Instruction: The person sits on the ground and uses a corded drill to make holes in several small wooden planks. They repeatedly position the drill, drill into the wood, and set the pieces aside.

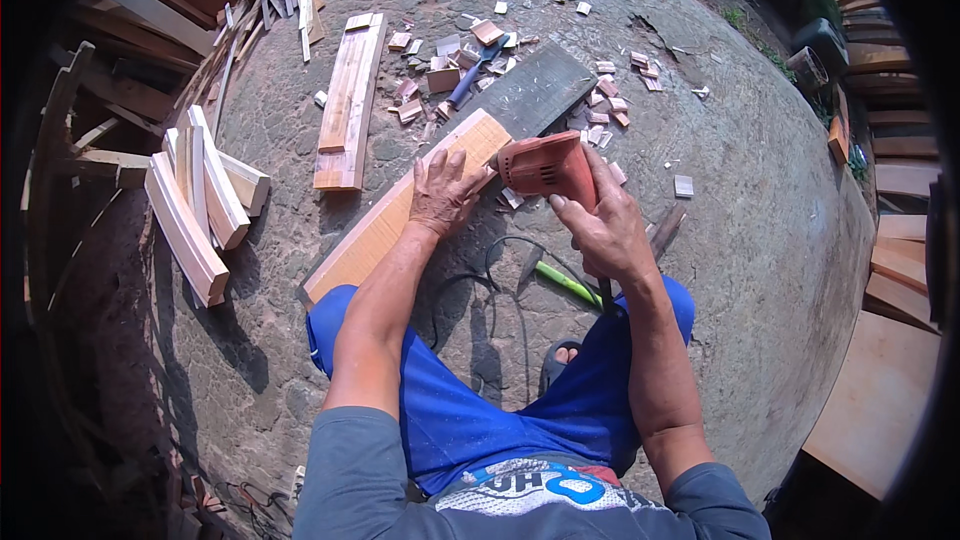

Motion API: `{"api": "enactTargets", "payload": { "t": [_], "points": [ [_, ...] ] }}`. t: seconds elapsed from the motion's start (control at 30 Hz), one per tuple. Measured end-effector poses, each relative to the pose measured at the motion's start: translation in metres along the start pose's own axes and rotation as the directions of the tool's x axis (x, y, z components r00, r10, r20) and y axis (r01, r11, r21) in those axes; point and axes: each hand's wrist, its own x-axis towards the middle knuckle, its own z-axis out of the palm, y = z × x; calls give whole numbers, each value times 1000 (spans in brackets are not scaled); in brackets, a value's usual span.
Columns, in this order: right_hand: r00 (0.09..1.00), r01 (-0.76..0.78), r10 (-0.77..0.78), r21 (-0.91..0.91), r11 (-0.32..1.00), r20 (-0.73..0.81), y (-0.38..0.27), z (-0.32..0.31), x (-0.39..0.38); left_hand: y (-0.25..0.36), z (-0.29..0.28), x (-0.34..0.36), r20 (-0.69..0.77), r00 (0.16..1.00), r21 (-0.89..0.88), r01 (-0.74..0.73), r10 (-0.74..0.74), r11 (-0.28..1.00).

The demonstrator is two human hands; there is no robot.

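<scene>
My right hand [612,230] grips a red power drill [545,168] by its handle. The drill's front end points left, at the side of a pale wooden board [365,235]; the tip is hard to make out. My left hand [443,195] lies on that board with its fingers spread, close to the drill's front. Beneath the board is a darker, worn plank [548,88], whose far end sticks out beyond it. A black cable [520,240] loops over the ground between my knees, beside a hammer with a green handle [567,283].
A chisel with a blue handle [465,86] lies among scattered wood offcuts [440,78] beyond the board. Two stacked wood pieces [350,105] rest farther left, near several curved pieces [190,220]. Timber is piled at the left [150,15] and right [905,140] edges.
</scene>
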Motion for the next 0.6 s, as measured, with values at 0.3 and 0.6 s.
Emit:
{"api": "enactTargets", "payload": {
  "t": [0.3, 0.6],
  "points": [
    [996, 35, -10, -274, 961, 89, -17, -9, 22, 1, -9, -7, 120, 927, -36, 362, -355, 932],
    [940, 140, 35, -481, 866, 338, -73, 5, 61, -18, -39, -8, 363, 839, 57, 413, -405, 909]
  ]
}}
